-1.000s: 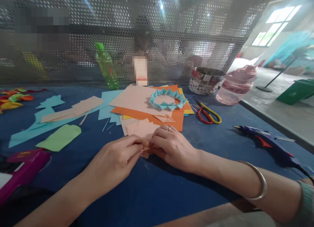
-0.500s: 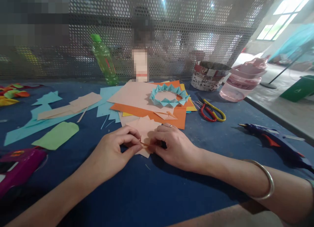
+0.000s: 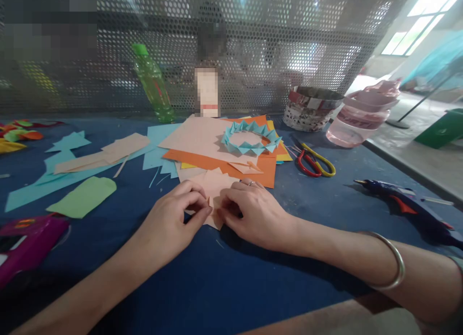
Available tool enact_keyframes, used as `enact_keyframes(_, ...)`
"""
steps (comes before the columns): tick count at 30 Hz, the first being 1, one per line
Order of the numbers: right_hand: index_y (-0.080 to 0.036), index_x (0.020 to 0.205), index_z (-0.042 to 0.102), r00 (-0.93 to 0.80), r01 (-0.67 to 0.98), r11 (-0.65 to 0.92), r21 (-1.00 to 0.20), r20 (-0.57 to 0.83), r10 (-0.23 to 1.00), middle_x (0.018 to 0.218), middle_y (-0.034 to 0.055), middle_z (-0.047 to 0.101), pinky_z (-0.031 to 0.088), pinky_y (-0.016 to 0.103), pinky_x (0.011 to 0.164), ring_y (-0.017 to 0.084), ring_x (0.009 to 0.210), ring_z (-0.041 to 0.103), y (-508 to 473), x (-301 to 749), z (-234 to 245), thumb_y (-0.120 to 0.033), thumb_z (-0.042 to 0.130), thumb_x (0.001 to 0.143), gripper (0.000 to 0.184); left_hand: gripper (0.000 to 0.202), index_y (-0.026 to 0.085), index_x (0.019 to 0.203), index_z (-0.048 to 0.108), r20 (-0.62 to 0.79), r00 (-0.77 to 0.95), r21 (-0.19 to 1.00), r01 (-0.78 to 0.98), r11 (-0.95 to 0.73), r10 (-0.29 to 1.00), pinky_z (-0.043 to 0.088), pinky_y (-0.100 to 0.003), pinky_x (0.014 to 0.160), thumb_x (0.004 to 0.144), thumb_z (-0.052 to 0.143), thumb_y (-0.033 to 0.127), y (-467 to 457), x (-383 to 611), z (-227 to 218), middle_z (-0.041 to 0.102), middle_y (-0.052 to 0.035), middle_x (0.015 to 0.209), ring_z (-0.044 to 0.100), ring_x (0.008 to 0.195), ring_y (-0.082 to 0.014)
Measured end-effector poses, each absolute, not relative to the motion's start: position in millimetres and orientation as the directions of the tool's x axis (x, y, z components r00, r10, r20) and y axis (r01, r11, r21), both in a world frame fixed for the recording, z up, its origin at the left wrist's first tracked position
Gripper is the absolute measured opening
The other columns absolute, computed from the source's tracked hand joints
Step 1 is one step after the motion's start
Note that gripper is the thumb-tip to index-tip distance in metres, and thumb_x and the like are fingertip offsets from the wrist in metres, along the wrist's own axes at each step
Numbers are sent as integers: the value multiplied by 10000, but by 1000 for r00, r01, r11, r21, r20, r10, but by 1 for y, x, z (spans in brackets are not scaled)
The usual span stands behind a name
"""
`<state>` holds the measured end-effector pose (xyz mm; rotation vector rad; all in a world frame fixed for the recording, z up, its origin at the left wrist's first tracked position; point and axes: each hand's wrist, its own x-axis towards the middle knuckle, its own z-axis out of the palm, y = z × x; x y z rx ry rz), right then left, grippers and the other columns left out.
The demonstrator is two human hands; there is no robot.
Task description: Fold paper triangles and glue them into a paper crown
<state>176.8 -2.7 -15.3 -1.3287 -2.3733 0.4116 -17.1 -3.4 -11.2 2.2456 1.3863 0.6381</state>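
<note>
My left hand [image 3: 177, 212] is closed in a pinch, with the edge of a small folded paper piece [image 3: 209, 201] at its fingertips. Close beside it, my right hand [image 3: 255, 212] is pinched too, its fingertips meeting near the same piece; my fingers hide most of it. Under both hands lie peach paper pieces [image 3: 214, 181] with pointed edges. Just beyond them, a ring of folded blue paper [image 3: 249, 149] rests on a large peach sheet [image 3: 198, 137], which overlaps orange paper [image 3: 267, 173].
Scissors [image 3: 309, 168] and a dark glue gun [image 3: 401, 202] lie on the right, a purple glue gun [image 3: 32, 238] on the left. Green [image 3: 85, 197] and blue paper [image 3: 29, 195] lie leftward. A green bottle [image 3: 154, 86], a basket [image 3: 311, 113] and a pink bottle [image 3: 356, 122] stand behind.
My fingertips have drawn slightly closer together, and the small strip that showed between them is now mostly covered. The view has shifted a little; the other things lie as before.
</note>
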Motion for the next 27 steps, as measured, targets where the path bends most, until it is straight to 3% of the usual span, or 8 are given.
enact_keyframes(17, -159, 720, 575, -480, 741, 502, -445, 172, 860, 748, 35, 590, 362, 276, 707, 142, 710, 480, 1, 179, -14, -228, 582, 853, 150, 193, 195, 698, 548, 167, 392, 541, 731, -416, 905, 491, -274, 669, 873, 517, 272, -4, -15, -10, 586, -8, 890, 593, 722, -135)
enact_keyframes(20, -165, 844, 568, -472, 723, 511, -466, 207, 857, 768, 21, 601, 343, 267, 672, 140, 696, 473, 1, 181, -17, -193, 605, 807, 60, 129, 204, 752, 545, 163, 379, 555, 728, -402, 911, 493, -283, 709, 869, 527, 256, -5, -15, -10, 588, 2, 891, 596, 763, -143)
enact_keyframes(23, -178, 989, 551, -475, 695, 530, -486, 243, 846, 805, 7, 620, 330, 259, 655, 140, 704, 488, 0, 182, -20, -144, 585, 788, 207, 50, 217, 815, 548, 159, 366, 574, 721, -387, 917, 492, -275, 730, 862, 535, 225, -4, -16, -9, 591, 13, 874, 596, 806, -149)
enact_keyframes(27, -199, 983, 593, -512, 663, 568, -488, 258, 819, 865, 15, 645, 356, 268, 720, 151, 785, 534, 0, 183, -21, -120, 513, 850, 174, 71, 223, 860, 588, 160, 395, 558, 720, -413, 905, 486, -260, 721, 875, 524, 198, -3, -18, -9, 611, 4, 930, 597, 842, -153)
